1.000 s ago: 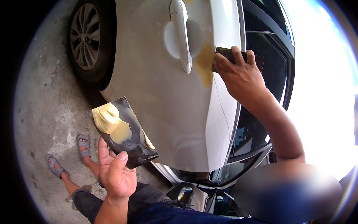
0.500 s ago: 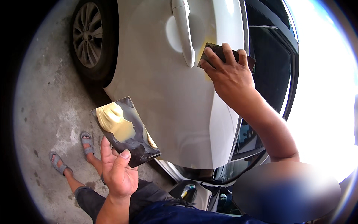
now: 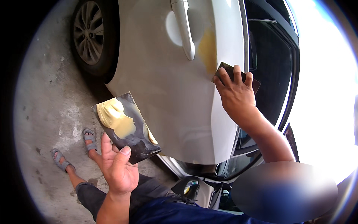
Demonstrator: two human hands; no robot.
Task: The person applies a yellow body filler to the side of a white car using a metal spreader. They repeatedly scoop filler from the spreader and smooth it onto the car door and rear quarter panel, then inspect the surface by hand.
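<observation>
My left hand [image 3: 121, 168] grips the lower end of a dark flat rectangular plate [image 3: 130, 144], thumb on top and fingers beneath. A thick dollop of pale yellow body filler [image 3: 111, 112] lies on its upper left part, with thinner smears around it. My right hand [image 3: 238, 93] is closed on a dark flat filler spreader [image 3: 228, 68], its fingers spread over the back. The spreader is at the edge of the white car door [image 3: 171, 112], just below a thin yellow filler patch [image 3: 208, 50]. Beside that patch is the door handle [image 3: 184, 31].
The car's wheel [image 3: 88, 33] is at the upper left, above a stained concrete floor [image 3: 48, 108]. Dark side windows [image 3: 270, 56] lie right of the door panel. An open door gap with the car's interior [image 3: 201, 192] is near my body. My sandalled feet [image 3: 59, 158] are at left.
My right hand has drawn the spreader downward and slightly right, uncovering the yellow filler patch beside the handle. My left hand with the plate has barely moved.
</observation>
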